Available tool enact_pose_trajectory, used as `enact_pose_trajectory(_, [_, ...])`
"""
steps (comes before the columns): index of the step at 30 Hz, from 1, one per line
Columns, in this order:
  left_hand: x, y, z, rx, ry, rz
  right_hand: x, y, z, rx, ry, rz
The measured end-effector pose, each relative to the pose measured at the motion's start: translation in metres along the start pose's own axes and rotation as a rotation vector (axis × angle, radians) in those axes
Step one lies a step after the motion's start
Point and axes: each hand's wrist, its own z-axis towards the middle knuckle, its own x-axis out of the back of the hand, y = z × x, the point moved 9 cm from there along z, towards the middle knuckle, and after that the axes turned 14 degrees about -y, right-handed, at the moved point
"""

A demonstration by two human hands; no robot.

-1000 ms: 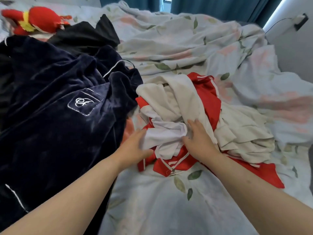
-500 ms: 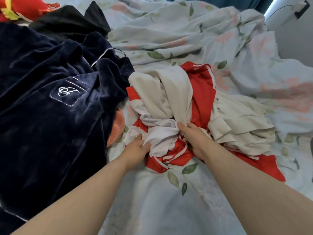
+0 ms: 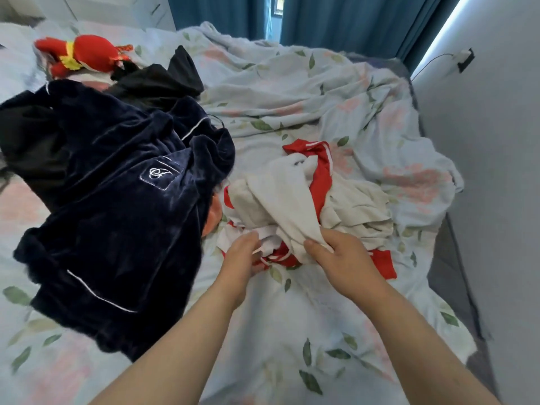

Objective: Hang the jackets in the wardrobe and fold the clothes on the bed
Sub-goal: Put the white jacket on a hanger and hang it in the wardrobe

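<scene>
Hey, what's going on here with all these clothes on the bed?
A person is sorting laundry on the bed. Both hands are in a crumpled pile of white and red clothes: the right hand pinches a corner of white cloth, and the left hand grips the pile beside it. Nothing looks folded yet. A dark blue robe lies bunched to the left, with a red soft toy beyond it.

A bedroom in a home; a bed (image 3: 292, 331) spread with a leaf-and-flower sheet fills the view, its matching duvet (image 3: 292, 92) rumpled toward the far side; a red plush toy (image 3: 87, 52) lies at the far left; a navy velvet robe (image 3: 117, 200) and a heap of red and white clothes (image 3: 292, 194) lie on the sheet; blue curtains (image 3: 336, 19) hang behind, daylight showing at their gap
</scene>
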Motion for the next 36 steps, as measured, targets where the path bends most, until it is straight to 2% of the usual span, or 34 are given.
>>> enact_pose_trajectory(6, [-0.076,0.022,-0.057,0.106,-0.148,-0.818,0.076,-0.125,-0.107,0.166,0.039,-0.284])
enact_pose_trajectory(9, [-0.125,0.049,-0.094,0.153,-0.265,-1.033,0.109,-0.161,-0.163,0.178,0.058,-0.304])
enact_pose_trajectory(11, [-0.146,0.068,-0.116,0.135,-0.265,-0.979,0.122,-0.176,-0.194,0.177,0.049,-0.289])
enact_pose_trajectory(14, [-0.161,0.094,-0.15,0.13,-0.167,-0.773,0.141,-0.182,-0.232,0.131,0.075,-0.223])
enact_pose_trajectory(16, [-0.159,0.113,-0.168,0.082,-0.088,-0.696,0.157,-0.174,-0.252,0.084,0.145,-0.143])
enact_pose_trajectory(20, [-0.156,0.155,-0.208,-0.018,-0.084,-0.516,0.195,-0.136,-0.278,-0.051,0.342,-0.027])
enact_pose_trajectory(24, [-0.17,0.205,-0.253,-0.149,-0.1,-0.34,0.221,-0.119,-0.282,-0.232,0.437,-0.154])
enact_pose_trajectory(27, [-0.188,0.246,-0.285,-0.246,-0.119,-0.268,0.23,-0.145,-0.286,-0.288,0.526,-0.382])
enact_pose_trajectory(29, [-0.205,0.274,-0.305,-0.318,-0.156,-0.272,0.222,-0.181,-0.285,-0.192,0.599,-0.497])
enact_pose_trajectory(30, [-0.213,0.286,-0.315,-0.352,-0.169,-0.27,0.209,-0.201,-0.28,-0.068,0.573,-0.469])
enact_pose_trajectory(32, [-0.229,0.309,-0.335,-0.426,-0.206,-0.236,0.173,-0.238,-0.265,0.147,0.411,-0.275])
enact_pose_trajectory(34, [-0.244,0.328,-0.356,-0.486,-0.248,-0.165,0.146,-0.263,-0.249,0.26,0.283,-0.056])
enact_pose_trajectory(36, [-0.247,0.344,-0.373,-0.54,-0.267,-0.08,0.142,-0.281,-0.241,0.343,0.285,0.12])
